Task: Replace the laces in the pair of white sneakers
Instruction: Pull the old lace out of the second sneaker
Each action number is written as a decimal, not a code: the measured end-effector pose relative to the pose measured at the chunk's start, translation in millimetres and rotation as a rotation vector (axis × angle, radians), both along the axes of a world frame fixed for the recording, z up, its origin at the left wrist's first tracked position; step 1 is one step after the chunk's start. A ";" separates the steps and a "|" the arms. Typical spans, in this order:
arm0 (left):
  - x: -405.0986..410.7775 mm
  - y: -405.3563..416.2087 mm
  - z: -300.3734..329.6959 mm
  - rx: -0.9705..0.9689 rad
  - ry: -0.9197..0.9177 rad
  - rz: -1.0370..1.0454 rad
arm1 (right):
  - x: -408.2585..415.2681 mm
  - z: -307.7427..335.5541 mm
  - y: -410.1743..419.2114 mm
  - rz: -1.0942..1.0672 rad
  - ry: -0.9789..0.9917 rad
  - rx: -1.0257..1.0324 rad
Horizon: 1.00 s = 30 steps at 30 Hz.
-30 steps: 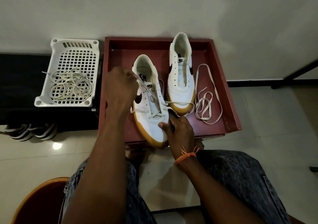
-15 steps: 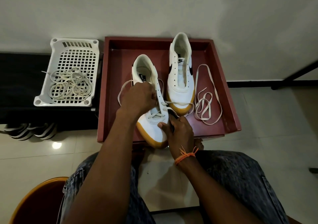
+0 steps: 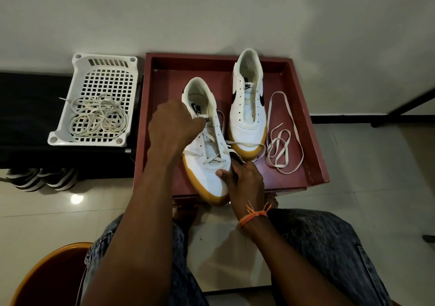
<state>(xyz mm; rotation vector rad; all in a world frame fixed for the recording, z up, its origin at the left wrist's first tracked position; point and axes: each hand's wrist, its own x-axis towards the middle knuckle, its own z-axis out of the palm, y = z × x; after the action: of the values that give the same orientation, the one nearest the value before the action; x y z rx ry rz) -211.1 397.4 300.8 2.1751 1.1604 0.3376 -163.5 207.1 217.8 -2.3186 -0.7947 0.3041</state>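
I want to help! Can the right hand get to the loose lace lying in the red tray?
Probably yes. The loose lace lies uncovered just beyond the right hand, but that hand holds the near sneaker and must let go first.

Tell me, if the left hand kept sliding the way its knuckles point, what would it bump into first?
Probably the second white sneaker with the tan sole, unlaced, just beyond the sneaker that the left hand is working on. Depth is hard to judge, so it might pass above it.

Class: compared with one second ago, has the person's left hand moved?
Yes. The left hand has shifted toward the near sneaker's tongue, away from the red tray's left wall.
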 end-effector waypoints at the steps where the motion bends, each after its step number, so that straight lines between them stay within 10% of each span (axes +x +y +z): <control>1: 0.3 0.0 -2.8 -0.009 0.041 -0.043 | 0.0 -0.6 -0.2 -0.001 0.000 0.005; 14: 14.8 -6.7 -27.8 0.024 0.141 -0.387 | -0.7 -1.2 1.2 -0.005 -0.016 0.008; 30: 7.5 -3.5 -11.0 -0.287 0.154 -0.303 | 0.2 -1.4 3.3 -0.007 0.004 -0.022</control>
<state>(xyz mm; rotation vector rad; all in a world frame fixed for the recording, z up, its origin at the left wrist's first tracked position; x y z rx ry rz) -203.6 393.9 289.8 2.1040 0.8772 -0.1227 -163.3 210.4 216.4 -2.3400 -0.7848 0.3153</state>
